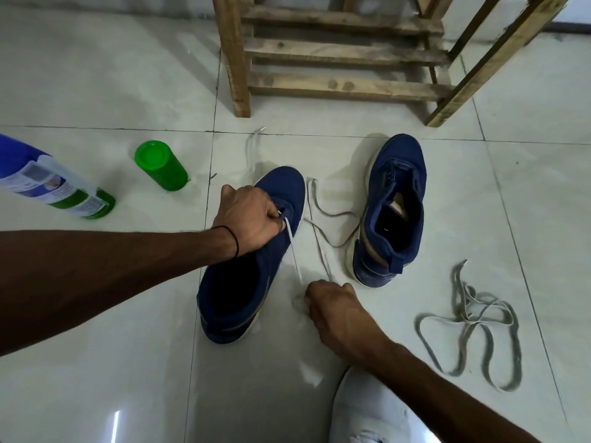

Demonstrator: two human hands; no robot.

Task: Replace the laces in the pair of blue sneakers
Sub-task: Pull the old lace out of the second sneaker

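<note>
Soft, dim light lies on the glossy pale tiled floor (96,75), with white glare streaks near its bottom edge. The right dark blue fabric sneaker (401,155) throws a faint shadow leftward. My wide lens bows the wooden slatted rack (342,51).

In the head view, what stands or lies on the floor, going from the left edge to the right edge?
Tilted blue and green bottle → upright green can → nearer blue sneaker → farther blue sneaker → heap of grey laces.

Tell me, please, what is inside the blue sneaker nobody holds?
A tan lining piece shows in the sneaker; deeper it is dark, and the upper covers the toe end.
</note>
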